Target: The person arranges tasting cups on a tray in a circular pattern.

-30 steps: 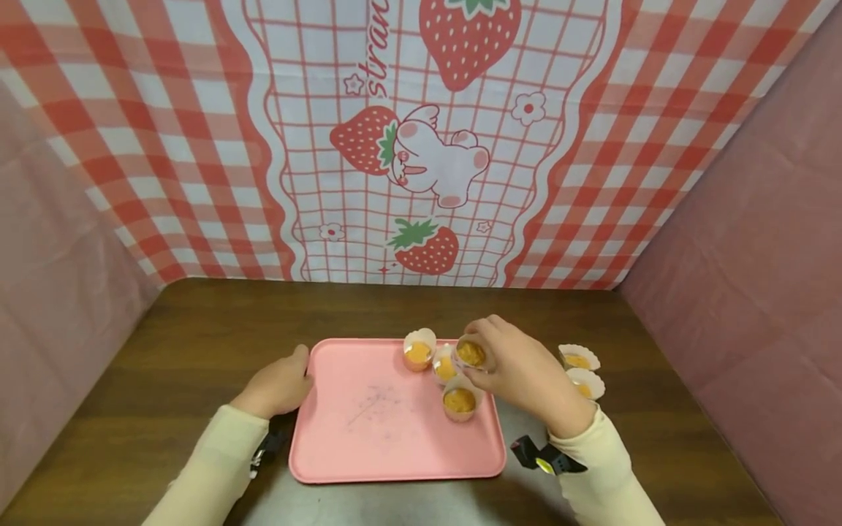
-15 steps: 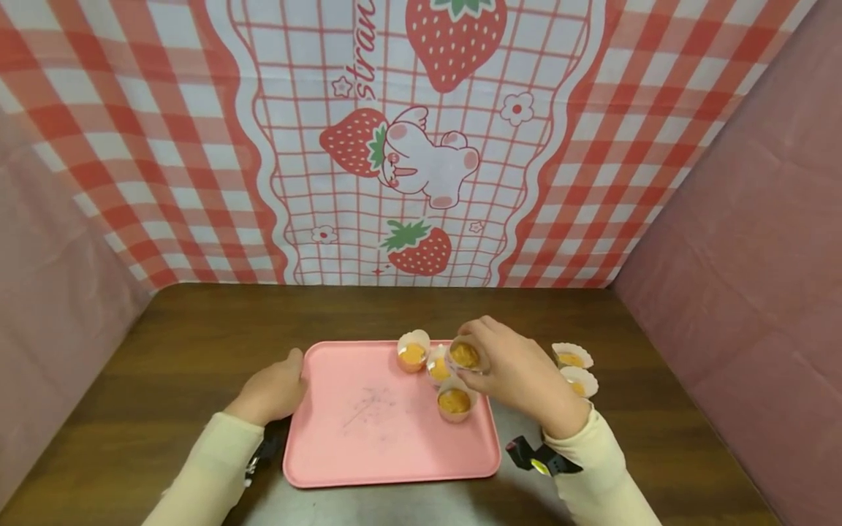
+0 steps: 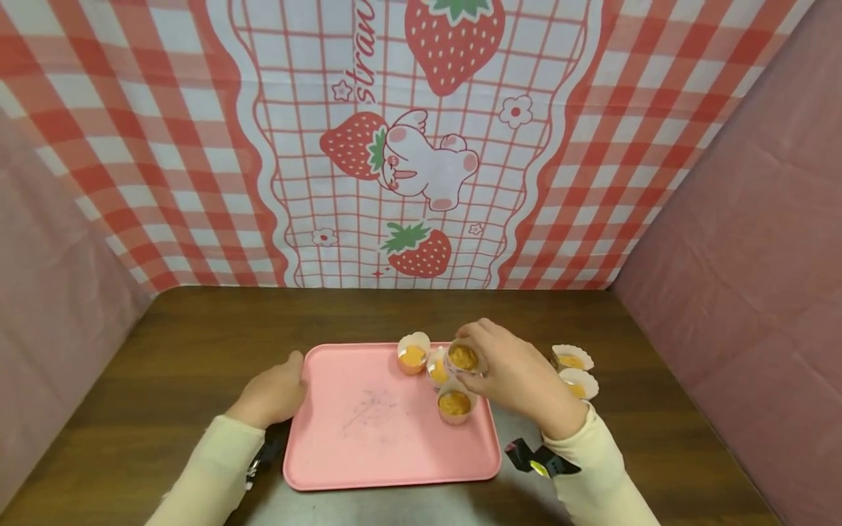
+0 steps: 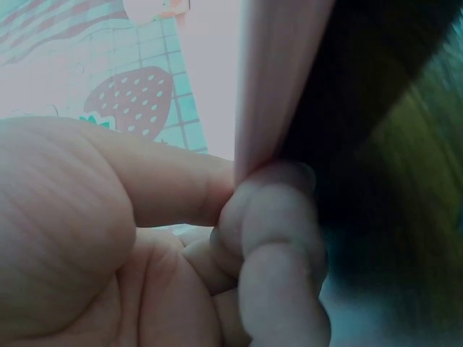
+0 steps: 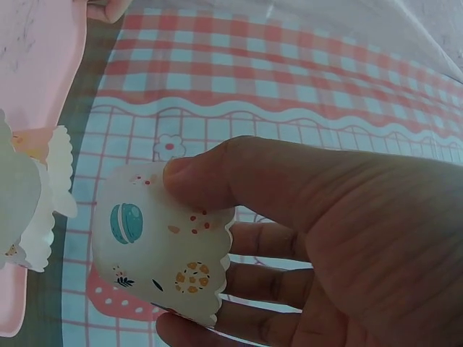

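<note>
My left hand (image 3: 272, 391) pinches the left edge of a pink tray (image 3: 342, 453), thumb on the upper side and curled fingers beneath, as the left wrist view shows. Over the tray's far right corner my right hand (image 3: 516, 372) holds a cupcake (image 3: 463, 357) by its scalloped paper cup (image 5: 148, 238), printed with a teal macaron. Three more cupcakes stand on the tray: one by the far rim (image 3: 413, 356), one partly hidden behind the held one (image 3: 438, 370), and one nearer me (image 3: 454, 405).
Two further cupcakes, a rear one (image 3: 571, 358) and a front one (image 3: 580, 386), sit on the brown wooden table (image 3: 651, 438) beyond my right wrist. A strawberry-print cloth (image 3: 421, 168) hangs behind the table, with pink cloth (image 3: 743, 241) along the sides.
The head view has shifted slightly. Both hands keep their holds, and the held cupcake stays over the same corner of the tray.
</note>
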Demonstrator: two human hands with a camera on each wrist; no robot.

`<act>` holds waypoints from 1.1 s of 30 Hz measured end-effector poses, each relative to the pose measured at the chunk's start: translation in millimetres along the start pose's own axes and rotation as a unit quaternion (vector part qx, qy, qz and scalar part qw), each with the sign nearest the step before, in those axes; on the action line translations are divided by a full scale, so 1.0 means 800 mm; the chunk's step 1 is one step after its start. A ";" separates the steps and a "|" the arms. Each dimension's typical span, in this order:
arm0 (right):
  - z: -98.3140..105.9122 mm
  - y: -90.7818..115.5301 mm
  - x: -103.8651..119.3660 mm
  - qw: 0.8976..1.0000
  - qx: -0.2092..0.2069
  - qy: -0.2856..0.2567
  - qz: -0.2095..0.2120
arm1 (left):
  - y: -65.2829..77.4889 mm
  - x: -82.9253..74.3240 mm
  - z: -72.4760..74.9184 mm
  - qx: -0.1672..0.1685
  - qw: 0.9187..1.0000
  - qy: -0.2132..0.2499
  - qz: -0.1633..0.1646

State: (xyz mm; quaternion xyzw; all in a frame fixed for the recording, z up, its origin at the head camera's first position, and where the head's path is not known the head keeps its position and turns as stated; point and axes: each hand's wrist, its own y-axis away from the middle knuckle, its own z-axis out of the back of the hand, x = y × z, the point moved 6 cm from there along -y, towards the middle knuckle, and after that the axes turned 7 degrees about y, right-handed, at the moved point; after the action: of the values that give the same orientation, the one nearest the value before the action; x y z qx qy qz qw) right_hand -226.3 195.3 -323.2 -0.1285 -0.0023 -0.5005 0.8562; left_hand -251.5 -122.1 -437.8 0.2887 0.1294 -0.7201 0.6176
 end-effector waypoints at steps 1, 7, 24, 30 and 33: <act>0.000 0.000 0.000 1.000 0.001 -0.005 0.001 | 0.000 -0.001 0.000 0.002 1.000 0.002 0.001; -0.005 -0.001 0.000 1.000 0.010 -0.020 0.008 | -0.001 0.004 -0.004 -0.002 1.000 0.004 0.002; -0.001 0.003 0.002 1.000 0.013 -0.025 0.000 | -0.004 0.001 0.002 -0.035 0.999 -0.011 -0.019; 0.002 0.004 0.008 0.999 0.022 -0.037 0.001 | -0.004 0.007 0.003 -0.037 0.999 -0.005 -0.016; -0.002 0.003 0.012 0.999 0.037 -0.039 0.004 | -0.005 0.008 0.003 -0.038 0.999 -0.007 -0.019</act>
State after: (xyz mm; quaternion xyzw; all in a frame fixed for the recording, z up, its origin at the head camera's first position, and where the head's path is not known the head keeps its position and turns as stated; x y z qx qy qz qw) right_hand -219.5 187.6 -323.9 -0.1163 -0.0540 -0.4908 0.8618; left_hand -256.1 -127.9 -440.0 0.2574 0.1572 -0.7283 0.6153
